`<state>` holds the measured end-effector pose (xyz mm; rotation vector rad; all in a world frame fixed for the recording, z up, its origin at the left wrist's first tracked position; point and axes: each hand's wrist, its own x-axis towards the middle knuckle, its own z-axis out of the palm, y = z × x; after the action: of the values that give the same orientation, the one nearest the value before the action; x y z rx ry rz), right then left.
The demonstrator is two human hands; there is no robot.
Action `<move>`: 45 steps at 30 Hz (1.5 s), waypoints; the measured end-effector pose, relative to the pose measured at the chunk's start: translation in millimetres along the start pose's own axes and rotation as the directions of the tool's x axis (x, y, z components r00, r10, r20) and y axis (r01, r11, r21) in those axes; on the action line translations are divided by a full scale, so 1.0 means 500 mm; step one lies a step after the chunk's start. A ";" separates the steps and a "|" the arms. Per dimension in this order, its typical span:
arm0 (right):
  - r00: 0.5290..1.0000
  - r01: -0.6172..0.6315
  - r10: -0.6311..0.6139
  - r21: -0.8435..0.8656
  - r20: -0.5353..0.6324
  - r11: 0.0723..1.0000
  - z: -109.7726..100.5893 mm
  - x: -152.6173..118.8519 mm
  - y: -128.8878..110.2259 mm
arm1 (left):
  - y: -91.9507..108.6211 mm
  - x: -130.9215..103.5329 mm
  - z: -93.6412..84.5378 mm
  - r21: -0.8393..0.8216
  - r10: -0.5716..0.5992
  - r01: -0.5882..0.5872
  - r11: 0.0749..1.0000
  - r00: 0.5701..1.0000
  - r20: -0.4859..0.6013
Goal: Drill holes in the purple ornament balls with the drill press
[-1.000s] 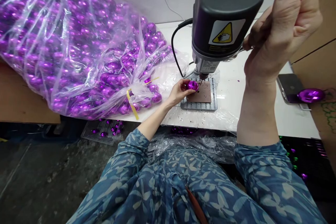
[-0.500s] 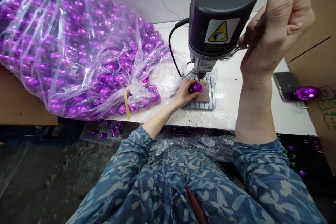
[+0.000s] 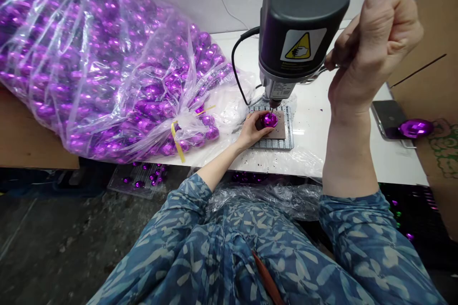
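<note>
My left hand (image 3: 253, 129) grips a shiny purple faceted bauble (image 3: 269, 120) between thumb and fingers. The bauble rests on a brown board (image 3: 279, 129), which lies on a slotted grey metal base (image 3: 289, 142). Straight above it stands a black drill press (image 3: 300, 24), its thin bit (image 3: 272, 110) at the top of the bauble; I cannot tell whether it touches. My right hand (image 3: 375, 47) is closed around the drill press's metal lever (image 3: 318, 73), raised beside the motor housing. Most of the lever is hidden behind that hand.
A big clear bag (image 3: 107, 71) full of purple baubles covers the table's left side, tied with a yellow strip. At right lie a phone (image 3: 388, 119) and another purple bauble (image 3: 416, 128) by a cardboard box (image 3: 425, 71). Dark shavings and plastic film lie near the base.
My right hand has come slightly lower and to the left on the lever. My left hand still holds the bauble under the bit. The whole view has shifted a little.
</note>
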<state>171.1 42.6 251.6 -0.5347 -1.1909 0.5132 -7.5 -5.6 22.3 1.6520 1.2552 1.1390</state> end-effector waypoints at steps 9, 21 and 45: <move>0.981 0.157 -0.153 0.026 -0.120 0.987 -0.013 -0.077 0.008 | -0.005 0.002 0.001 -0.032 0.007 -0.007 0.999 1.000 -0.002; 0.943 0.307 -0.301 0.020 -0.143 0.952 -0.039 -0.123 0.055 | -0.002 -0.002 -0.002 -0.022 0.003 -0.003 1.000 1.000 0.011; 0.922 0.355 -0.366 -0.107 -0.125 0.929 -0.084 -0.170 0.118 | -0.014 -0.005 0.005 -0.001 0.066 -0.066 0.998 0.998 -0.004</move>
<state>181.4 29.3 141.2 -0.4009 -1.1429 0.1077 -7.3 -6.5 14.3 1.7026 1.2099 1.1832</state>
